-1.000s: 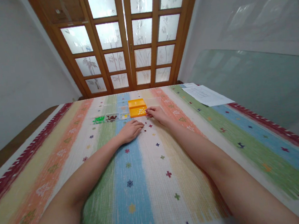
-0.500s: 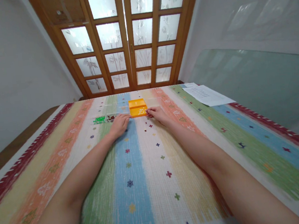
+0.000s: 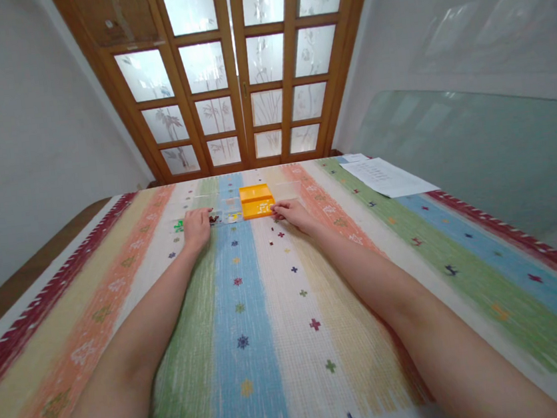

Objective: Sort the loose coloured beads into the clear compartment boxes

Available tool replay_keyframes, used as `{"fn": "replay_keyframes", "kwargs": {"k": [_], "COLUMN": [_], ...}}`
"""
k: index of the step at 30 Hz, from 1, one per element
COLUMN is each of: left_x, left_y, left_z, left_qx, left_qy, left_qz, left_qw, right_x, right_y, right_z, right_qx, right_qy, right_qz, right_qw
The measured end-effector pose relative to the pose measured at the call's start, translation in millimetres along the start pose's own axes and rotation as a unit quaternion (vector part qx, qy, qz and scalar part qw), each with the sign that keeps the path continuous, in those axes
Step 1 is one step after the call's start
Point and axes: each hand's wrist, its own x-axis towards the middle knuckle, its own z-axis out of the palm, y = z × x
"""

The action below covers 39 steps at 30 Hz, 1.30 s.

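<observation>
An orange box (image 3: 256, 199) with two sections stands open on the table, small white pieces (image 3: 263, 207) in its near section. At its right edge my right hand (image 3: 293, 215) is closed in a pinch; whatever lies between the fingertips is too small to make out. My left hand (image 3: 197, 228) is over a row of clear compartments (image 3: 232, 218) left of the orange box, its fingers bent together and their hold hidden. Green pieces (image 3: 178, 226) show left of this hand and dark brown pieces (image 3: 215, 219) right of it. Pale and yellow bits lie closer to the orange box.
A striped, patterned cloth (image 3: 290, 315) covers the table. Printed paper sheets (image 3: 386, 178) lie at the far right. Transparent lids (image 3: 288, 189) flank the orange box. Beyond the table stand wooden glazed doors (image 3: 240, 92), and a greenish glass panel (image 3: 477, 146) leans at the right wall.
My left hand has moved left from the orange box's left edge to over the clear compartments, uncovering those near the box. My right hand stays at the box's right edge.
</observation>
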Motion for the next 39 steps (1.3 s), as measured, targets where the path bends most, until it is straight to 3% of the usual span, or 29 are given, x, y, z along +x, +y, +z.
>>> {"fn": "replay_keyframes", "kwargs": {"k": [4, 7, 11, 14, 18, 23, 39], "left_x": [-1.2, -1.8, -2.5, -3.4, -4.8, -6.7, -16.3], "left_y": [-0.1, -1.4, -2.1, -1.2, 1.0, 8.6, 34.5], "left_z": [0.8, 0.7, 1.2, 2.1, 3.0, 2.0, 3.9], "left_qx": [0.024, 0.037, 0.043, 0.047, 0.039, 0.021, 0.014], "left_qy": [-0.02, -0.041, -0.046, -0.045, -0.035, -0.031, -0.059], "left_qz": [-0.005, -0.009, -0.005, 0.004, 0.029, 0.057, 0.114], "left_qw": [1.0, 0.998, 0.998, 0.998, 0.998, 0.998, 0.992], "right_x": [-8.1, -16.4, -20.3, -17.7, -16.3, -18.5, -23.9], "right_y": [-5.9, -14.0, -23.8, -27.3, -30.0, -33.9, -36.0], "right_z": [-4.0, -8.1, -10.0, -9.1, -7.8, -5.7, -1.7], "right_qx": [-0.043, -0.113, -0.167, -0.223, -0.284, -0.293, -0.291], "right_qy": [-0.041, -0.125, -0.285, -0.348, -0.362, -0.373, -0.34], "right_qz": [-0.016, -0.029, -0.027, -0.036, -0.083, -0.106, -0.088], "right_qw": [0.998, 0.985, 0.943, 0.91, 0.884, 0.874, 0.89]}}
